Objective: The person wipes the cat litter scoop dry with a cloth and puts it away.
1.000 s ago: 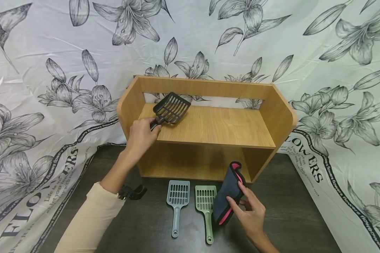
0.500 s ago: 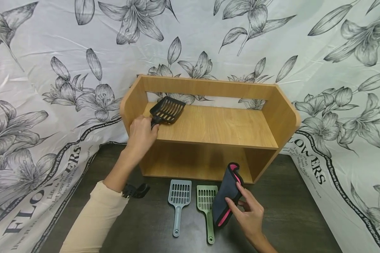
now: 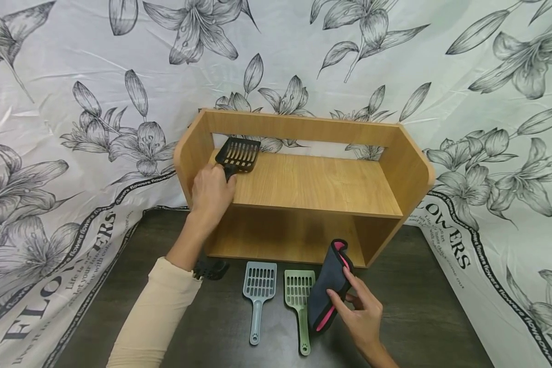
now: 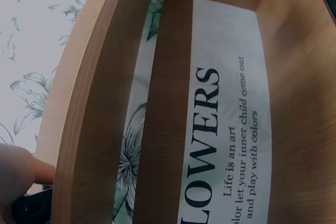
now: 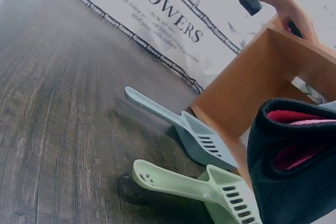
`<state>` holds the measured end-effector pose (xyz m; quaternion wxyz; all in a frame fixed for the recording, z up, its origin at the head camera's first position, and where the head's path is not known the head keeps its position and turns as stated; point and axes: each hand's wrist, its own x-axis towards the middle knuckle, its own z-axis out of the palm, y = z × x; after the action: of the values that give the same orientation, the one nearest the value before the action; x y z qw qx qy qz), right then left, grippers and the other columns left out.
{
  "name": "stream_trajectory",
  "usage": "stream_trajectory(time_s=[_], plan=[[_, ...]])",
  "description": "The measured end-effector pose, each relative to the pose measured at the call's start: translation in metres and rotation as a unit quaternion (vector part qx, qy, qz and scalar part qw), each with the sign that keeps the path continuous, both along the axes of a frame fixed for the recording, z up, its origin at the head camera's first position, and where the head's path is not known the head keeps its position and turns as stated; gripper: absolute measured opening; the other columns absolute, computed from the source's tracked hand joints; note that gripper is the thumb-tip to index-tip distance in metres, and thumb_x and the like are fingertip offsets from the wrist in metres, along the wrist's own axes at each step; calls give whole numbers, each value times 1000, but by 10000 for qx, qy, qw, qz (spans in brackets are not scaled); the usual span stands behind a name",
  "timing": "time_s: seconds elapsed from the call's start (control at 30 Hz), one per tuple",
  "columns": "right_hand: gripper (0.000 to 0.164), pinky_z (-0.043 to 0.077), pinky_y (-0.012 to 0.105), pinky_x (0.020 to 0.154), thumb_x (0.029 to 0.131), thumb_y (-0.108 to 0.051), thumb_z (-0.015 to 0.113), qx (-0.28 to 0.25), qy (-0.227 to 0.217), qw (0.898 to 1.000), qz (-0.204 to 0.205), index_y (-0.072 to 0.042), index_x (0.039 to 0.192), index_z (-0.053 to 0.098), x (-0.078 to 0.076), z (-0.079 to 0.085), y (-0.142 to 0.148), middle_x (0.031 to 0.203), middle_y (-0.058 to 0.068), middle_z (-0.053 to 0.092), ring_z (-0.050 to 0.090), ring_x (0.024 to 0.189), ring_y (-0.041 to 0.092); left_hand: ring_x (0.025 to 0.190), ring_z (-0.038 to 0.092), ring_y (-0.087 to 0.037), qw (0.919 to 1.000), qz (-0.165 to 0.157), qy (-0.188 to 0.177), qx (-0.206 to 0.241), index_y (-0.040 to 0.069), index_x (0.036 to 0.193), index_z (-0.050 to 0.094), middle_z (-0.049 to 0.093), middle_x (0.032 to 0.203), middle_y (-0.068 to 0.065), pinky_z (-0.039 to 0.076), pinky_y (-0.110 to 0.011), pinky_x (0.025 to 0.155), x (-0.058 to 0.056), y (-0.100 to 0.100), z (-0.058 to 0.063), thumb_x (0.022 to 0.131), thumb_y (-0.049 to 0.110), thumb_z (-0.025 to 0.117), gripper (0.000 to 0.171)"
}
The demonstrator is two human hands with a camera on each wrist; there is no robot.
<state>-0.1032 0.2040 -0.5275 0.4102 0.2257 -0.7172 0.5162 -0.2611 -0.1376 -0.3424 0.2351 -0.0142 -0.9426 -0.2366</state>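
Note:
On the upper left of the wooden shelf, a black slotted litter scoop (image 3: 238, 154) is gripped by its handle in my left hand (image 3: 213, 189). In the left wrist view only part of that hand (image 4: 18, 177) and the dark handle (image 4: 34, 206) show. My right hand (image 3: 361, 309) pinches a folded dark grey cloth pouch (image 3: 328, 289) with black edging and pink lining, in front of the shelf's lower right. The pouch (image 5: 294, 166) fills the right side of the right wrist view. Beside it lie a green litter scoop (image 3: 300, 301) and a blue litter scoop (image 3: 259, 291).
The two-level wooden shelf (image 3: 317, 184) stands at the back of the dark wood table (image 3: 423, 301). A flower-printed white sheet (image 3: 487, 112) hangs behind and at both sides. A black wrist device (image 3: 211, 269) sits on the left sleeve.
My left hand has turned the black litter scoop more upright and shifted its head a little left, over the shelf's upper left. The right hand and pouch have hardly moved.

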Motion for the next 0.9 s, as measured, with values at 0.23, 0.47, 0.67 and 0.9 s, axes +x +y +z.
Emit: stream_trajectory(time_s=[0.23,0.47,0.67,0.9], plan=[[60,53,10,72,65,20,89,19,19,10000,-56,20,122,68,7,15,-8,104,26,74,67,95,-3,82,61,-36,9993,-277,-50,237,-15,107,71,67,98,-28,52,-52,71,1,3,1,101,34,71,49],[63,53,9,73,63,23,88,15,-84,9999,-94,19,123,68,5,8,-5,105,25,74,67,96,-3,79,55,-31,9983,-429,-203,341,-10,104,72,63,91,-20,43,-42,63,8,6,2,103,39,68,49],[64,54,10,73,62,24,87,-68,-35,10000,-13,20,122,68,8,17,-6,105,22,75,67,94,-2,94,67,-43,9998,-192,-47,104,-14,121,69,67,114,-30,55,-57,80,13,4,3,102,42,70,58],[63,55,11,74,62,27,85,-245,-7,9994,253,22,122,66,4,25,3,109,20,76,68,94,0,113,64,-46,9969,-125,774,-27,-8,135,66,65,127,-27,54,-62,89,32,-2,4,102,42,70,60]])
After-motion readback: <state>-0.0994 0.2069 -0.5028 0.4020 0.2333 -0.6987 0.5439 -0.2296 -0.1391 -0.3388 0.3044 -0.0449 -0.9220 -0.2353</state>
